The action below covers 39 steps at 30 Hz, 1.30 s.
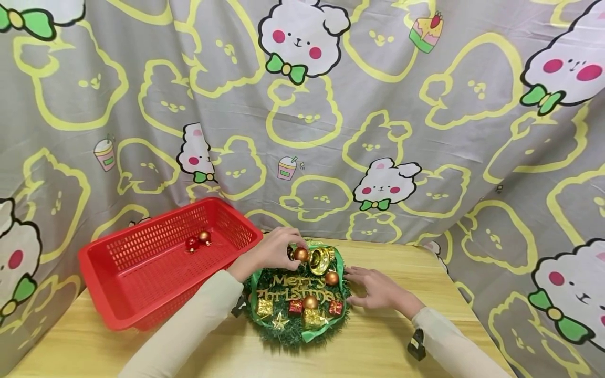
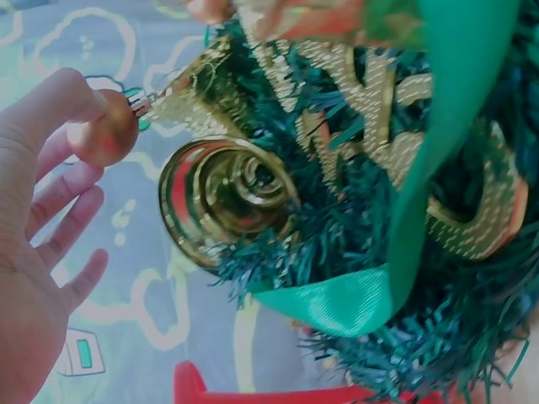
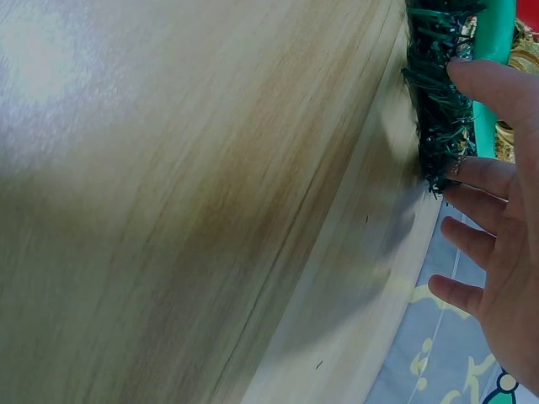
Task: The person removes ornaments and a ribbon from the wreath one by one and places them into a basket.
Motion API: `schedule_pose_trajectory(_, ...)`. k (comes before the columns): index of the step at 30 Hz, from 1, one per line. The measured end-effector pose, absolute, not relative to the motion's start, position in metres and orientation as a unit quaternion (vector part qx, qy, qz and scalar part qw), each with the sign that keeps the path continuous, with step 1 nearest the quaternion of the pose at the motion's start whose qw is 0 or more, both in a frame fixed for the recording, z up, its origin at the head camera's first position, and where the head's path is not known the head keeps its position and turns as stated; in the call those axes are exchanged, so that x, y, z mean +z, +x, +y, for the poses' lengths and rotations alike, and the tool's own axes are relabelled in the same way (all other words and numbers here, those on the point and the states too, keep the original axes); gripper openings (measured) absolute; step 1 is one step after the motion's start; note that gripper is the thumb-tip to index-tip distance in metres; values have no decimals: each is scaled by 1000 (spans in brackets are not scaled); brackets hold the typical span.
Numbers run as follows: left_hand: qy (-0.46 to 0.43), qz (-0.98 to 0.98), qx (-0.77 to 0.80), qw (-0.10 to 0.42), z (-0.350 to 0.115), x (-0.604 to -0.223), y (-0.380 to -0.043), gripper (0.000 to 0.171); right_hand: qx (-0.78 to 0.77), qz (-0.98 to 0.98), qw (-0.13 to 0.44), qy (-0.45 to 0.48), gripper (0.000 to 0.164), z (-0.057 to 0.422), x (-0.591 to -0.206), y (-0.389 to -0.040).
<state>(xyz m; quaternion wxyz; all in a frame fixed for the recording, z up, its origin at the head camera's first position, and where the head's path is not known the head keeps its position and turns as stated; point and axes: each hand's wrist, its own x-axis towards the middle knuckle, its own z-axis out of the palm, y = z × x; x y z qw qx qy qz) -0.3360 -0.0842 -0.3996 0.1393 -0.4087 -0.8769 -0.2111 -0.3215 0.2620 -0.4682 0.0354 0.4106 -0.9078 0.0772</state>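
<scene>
At the far rim of the Christmas wreath [image 1: 299,299], the left hand [image 1: 271,253] is pinching a gold bauble [image 1: 301,255] between thumb and fingertips, just beside the gold bell [image 1: 320,261]. In the left wrist view that bauble [image 2: 103,128] is sitting against the thumb with the other fingers [image 2: 63,189] fanned loosely behind it, and its cap is pointing at the wreath's tinsel. The right hand [image 1: 375,290] is lying flat with fingers spread, touching the wreath's right edge and bracing it on the wooden table [image 1: 378,346].

To my judgement, the pull is best made straight along the cap, gently, while the right hand is pressing the wreath down so it is not lifting or sliding; a sideways tug could snag the bell or the green ribbon [image 2: 438,151].

Left of the wreath, a red basket [image 1: 118,294] is holding a red bauble [image 1: 191,244] and a gold bauble [image 1: 205,237] near its far wall.

How the pinched bauble is fastened is hidden among the needles. The right wrist view is blurring badly, showing only table, wreath edge and fingers [image 3: 484,84].
</scene>
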Motion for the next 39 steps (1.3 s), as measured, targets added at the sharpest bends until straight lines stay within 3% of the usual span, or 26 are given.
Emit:
schedule_pose_trajectory(6,-390,-883,-223,134,-93,-388,-336,33,74,-908,38,411,66,261,-468,-322)
schedule_pose_trajectory(29,-373,-881,-200,212,-135,-351,-336,28,75,-907,34,413,68,260,-470,-321)
schedule_pose_trajectory(39,-360,-884,-199,221,-156,-341,-336,28,72,-907,35,412,68,261,-470,-320)
